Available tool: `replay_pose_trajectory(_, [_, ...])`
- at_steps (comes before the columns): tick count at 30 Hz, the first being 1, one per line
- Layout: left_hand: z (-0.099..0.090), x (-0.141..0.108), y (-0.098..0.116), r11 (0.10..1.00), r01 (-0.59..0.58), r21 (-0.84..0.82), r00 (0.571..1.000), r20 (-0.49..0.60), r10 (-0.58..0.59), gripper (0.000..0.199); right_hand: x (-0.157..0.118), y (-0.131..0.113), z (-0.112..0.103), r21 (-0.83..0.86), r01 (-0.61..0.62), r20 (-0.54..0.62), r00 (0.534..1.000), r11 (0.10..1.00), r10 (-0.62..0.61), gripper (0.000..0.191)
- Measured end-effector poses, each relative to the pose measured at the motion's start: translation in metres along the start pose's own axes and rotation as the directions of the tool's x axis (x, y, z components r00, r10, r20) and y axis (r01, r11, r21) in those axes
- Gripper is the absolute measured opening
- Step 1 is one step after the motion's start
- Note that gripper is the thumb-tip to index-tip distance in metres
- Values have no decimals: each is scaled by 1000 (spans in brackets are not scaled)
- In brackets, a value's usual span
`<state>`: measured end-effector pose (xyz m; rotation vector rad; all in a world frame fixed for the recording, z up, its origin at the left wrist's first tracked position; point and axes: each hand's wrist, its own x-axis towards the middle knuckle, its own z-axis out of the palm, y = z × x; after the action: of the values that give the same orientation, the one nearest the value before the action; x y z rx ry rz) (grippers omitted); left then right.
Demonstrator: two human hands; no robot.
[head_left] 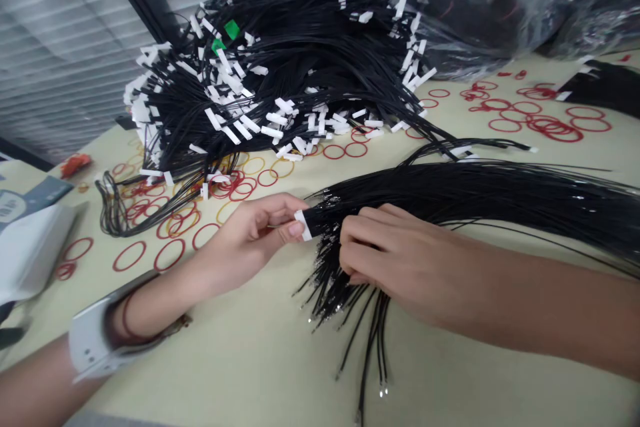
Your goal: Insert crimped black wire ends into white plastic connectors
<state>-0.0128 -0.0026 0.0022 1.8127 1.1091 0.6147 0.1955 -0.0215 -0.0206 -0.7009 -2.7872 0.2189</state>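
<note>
A thick bundle of black wires [500,193] runs from the right edge to the middle, where its loose ends with small shiny metal tips fan out. My left hand [270,230] pinches a white connector [303,225] between thumb and fingers, at the bundle's left end. Over the fanned wire ends is my right hand [385,247], its fingers curled around some of the black wires. Several wires hang down below it toward the front. What its fingertips grip is partly hidden.
A large heap of black cables with white connectors [300,60] lies at the back. Red rubber bands [555,127] and yellow ones [254,165] are scattered around it. Clear plastic bags [460,7] stand at the back right, a white box [35,247] at the left.
</note>
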Motion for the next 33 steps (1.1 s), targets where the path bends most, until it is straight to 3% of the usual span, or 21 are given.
replay_pose_trajectory(9, [-1,0,-2,999,7,-37,1000,4,-7,8,6,-1,-4,199,-113,-95,986,973,134,16])
replay_pose_trajectory(18, [-1,0,-3,1000,-15,-9,1000,16,15,9,8,-6,1,403,-227,-180,930,887,320,11])
replay_pose_trajectory(26, [-1,-1,-3,999,-36,-21,999,16,36,9,8,-13,-3,423,-211,-176,935,881,308,7])
replay_pose_trajectory(33, [-2,0,-4,998,-40,-42,998,38,42,10,8,-18,5,317,-161,-304,916,935,261,15])
